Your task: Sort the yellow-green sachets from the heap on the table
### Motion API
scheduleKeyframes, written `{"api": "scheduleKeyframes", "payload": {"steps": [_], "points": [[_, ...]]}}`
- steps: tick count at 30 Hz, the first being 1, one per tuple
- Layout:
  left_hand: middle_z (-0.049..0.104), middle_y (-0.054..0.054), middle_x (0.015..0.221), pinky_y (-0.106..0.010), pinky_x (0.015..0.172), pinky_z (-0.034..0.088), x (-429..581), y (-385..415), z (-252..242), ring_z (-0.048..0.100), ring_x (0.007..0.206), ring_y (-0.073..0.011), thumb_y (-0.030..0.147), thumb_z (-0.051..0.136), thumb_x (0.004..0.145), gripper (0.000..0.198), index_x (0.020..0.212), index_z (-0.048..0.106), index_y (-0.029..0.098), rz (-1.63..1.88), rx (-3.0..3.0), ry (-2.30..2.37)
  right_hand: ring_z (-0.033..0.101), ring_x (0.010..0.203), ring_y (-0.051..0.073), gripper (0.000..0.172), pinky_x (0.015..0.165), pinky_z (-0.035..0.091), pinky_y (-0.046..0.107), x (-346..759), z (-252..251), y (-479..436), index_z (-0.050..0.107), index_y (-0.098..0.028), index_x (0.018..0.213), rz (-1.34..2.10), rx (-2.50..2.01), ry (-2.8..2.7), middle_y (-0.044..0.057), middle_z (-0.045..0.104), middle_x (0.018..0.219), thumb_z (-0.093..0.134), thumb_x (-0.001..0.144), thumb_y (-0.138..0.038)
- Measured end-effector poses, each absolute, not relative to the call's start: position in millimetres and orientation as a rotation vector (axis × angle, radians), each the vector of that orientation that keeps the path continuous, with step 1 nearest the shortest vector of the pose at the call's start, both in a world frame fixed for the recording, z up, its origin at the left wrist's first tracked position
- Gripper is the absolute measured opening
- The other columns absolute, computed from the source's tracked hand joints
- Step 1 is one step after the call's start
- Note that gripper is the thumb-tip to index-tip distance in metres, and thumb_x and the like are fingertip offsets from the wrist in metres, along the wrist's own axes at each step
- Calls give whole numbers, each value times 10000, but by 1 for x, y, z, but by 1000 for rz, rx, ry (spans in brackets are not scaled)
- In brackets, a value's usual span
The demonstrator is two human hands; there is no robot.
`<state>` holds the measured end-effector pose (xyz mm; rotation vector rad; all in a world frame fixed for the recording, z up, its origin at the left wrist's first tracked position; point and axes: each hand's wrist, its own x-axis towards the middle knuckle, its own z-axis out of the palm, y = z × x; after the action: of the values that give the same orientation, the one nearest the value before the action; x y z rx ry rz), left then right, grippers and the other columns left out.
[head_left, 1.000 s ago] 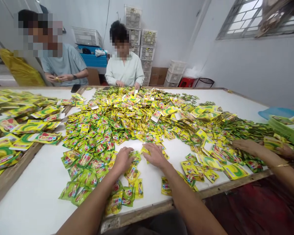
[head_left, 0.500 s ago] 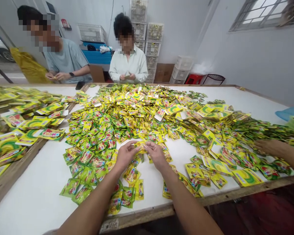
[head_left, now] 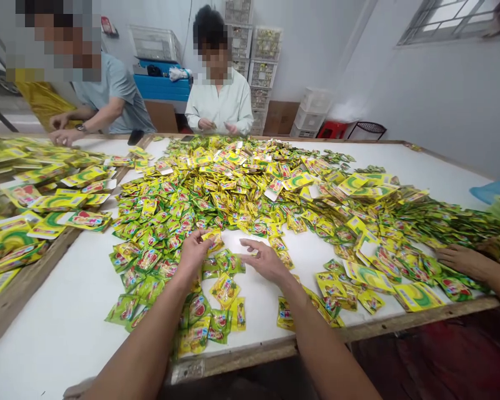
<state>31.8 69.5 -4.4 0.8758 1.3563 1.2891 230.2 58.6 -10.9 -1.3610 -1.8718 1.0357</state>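
Note:
My left hand [head_left: 195, 251] pinches a small yellow packet [head_left: 215, 241] by its left side, near the front of the big heap. To its right, my right hand [head_left: 264, 261] is held over the white tabletop with thumb and fingers apart and nothing between them. Below and between the hands lie green packets [head_left: 224, 263] and a yellow packet with a fruit picture [head_left: 225, 290]. More green and yellow packets [head_left: 200, 333] lie beside my left forearm. The big heap of small packets [head_left: 216, 194] rises just beyond both hands.
Flat yellow-green boxes [head_left: 83, 219] pile up past a wooden divider [head_left: 50, 266] on the left. Another person's hand [head_left: 462, 260] rests among packets at the right. Two people stand across the table. White crates [head_left: 262, 72] are stacked behind them.
My hands have moved apart; the left keeps a yellow packet and the right has let go. Green packets now show below them. The person at far left has reached down toward the boxes.

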Motion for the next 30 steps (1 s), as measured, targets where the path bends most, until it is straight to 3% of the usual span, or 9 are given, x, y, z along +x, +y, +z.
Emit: {"api": "scheduleKeyframes", "payload": {"steps": [3,6,9,14,17,20,25,30], "points": [[591,24,583,-222,490,382,24,73,-9,530,509,-127,434,741,527,407,793,608,156,1300,974,1439,523,1030,234,619,859,425,361,221,-16,51,557,-243,1216,827,-1283,-2152,74,596,1179,723,657,-452],[572,27,551,-222,484,359,21,75,-13,511,502,-126,428,729,542,381,784,629,152,1274,1041,1470,525,1020,245,430,902,394,376,217,-22,50,617,-201,1118,653,-1263,-2305,87,635,1098,683,725,-363],[558,29,534,-221,479,342,22,75,-14,491,490,-123,416,722,556,369,795,641,147,1236,1087,1459,569,918,221,274,846,414,348,219,-22,54,624,-200,1075,631,-1339,-2215,80,668,1002,517,830,-260],[398,78,441,-203,436,224,27,71,-14,347,409,-85,396,681,606,269,732,620,167,1159,1212,1453,546,631,176,352,633,434,300,220,-16,59,595,-192,1078,1005,-1490,-1605,20,607,654,473,835,-416],[312,94,431,-203,432,169,33,68,-15,269,396,-72,390,660,627,237,708,597,177,1104,1297,1446,522,636,137,424,619,430,265,219,-15,58,560,-188,1138,1325,-1265,-1446,9,603,745,552,786,-425],[303,98,433,-203,424,170,39,66,-16,260,390,-73,424,637,656,270,750,577,179,1039,1284,1349,508,670,122,387,618,417,243,218,-14,54,572,-212,1106,1458,-1159,-1531,7,606,857,587,766,-396],[381,80,459,-201,412,211,41,65,-18,298,394,-76,480,600,690,321,757,548,171,933,1213,1230,388,559,84,321,510,323,195,220,-10,50,529,-230,1016,1395,-1243,-1741,-51,524,727,623,742,-370],[370,83,467,-190,415,200,43,62,-14,298,408,-68,470,594,713,309,773,557,168,931,1242,1246,353,528,81,298,481,279,185,222,-10,49,493,-244,1003,1396,-1299,-1784,-81,431,622,611,750,-347]]}}
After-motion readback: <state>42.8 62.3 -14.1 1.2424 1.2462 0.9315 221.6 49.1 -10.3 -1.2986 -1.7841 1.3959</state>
